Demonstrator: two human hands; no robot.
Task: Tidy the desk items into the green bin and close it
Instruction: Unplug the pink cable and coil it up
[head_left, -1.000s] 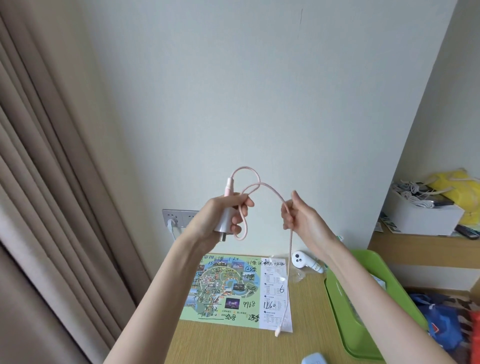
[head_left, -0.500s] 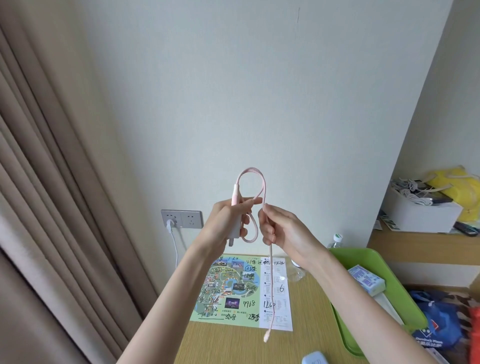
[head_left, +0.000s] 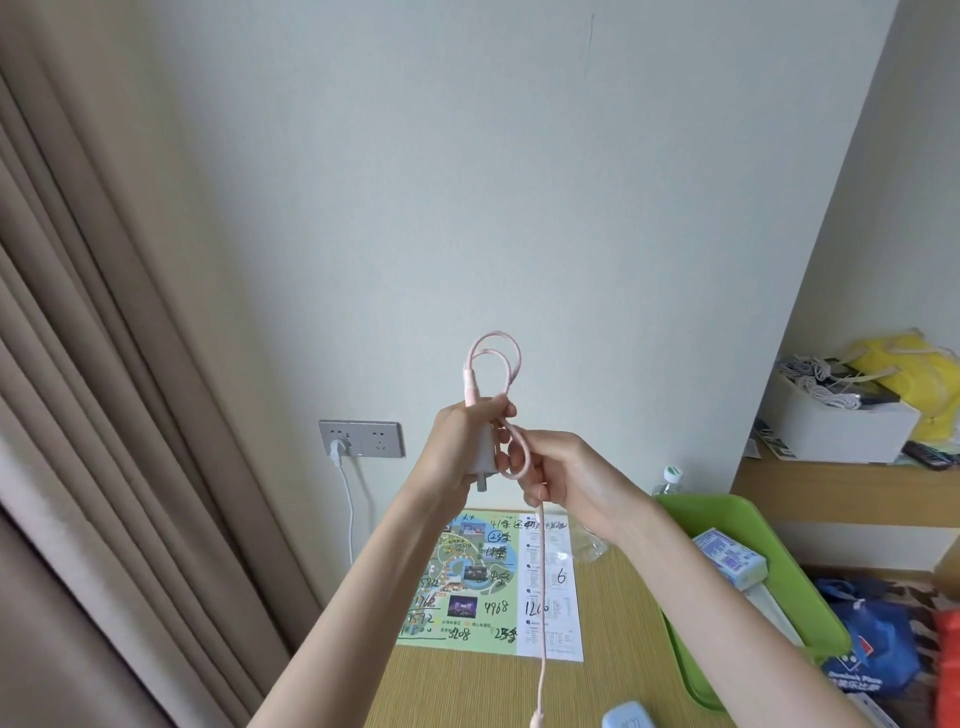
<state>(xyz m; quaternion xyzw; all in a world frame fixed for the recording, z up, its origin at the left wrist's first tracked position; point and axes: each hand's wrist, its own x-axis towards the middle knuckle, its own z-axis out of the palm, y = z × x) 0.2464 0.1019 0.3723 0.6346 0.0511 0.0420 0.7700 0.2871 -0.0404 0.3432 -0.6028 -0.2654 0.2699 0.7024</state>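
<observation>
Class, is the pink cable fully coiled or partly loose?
Partly loose. Loops rise above the left hand gripping the charger; the rest of the pink cable hangs from the right hand.

Pale wall (head_left: 519, 182), beige curtain (head_left: 104, 364) at left (heavy folds), grey socket (head_left: 361, 439), wooden desk (head_left: 467, 691), side shelf (head_left: 831, 493)

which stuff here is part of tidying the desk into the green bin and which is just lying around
Part of the job: charger gripped in the left hand; pink cable pinched in the right hand; green bin; map leaflet and small blue item on the desk.
Lying about: wall socket, white box and yellow bag on the shelf, blue bag beside the desk.
</observation>
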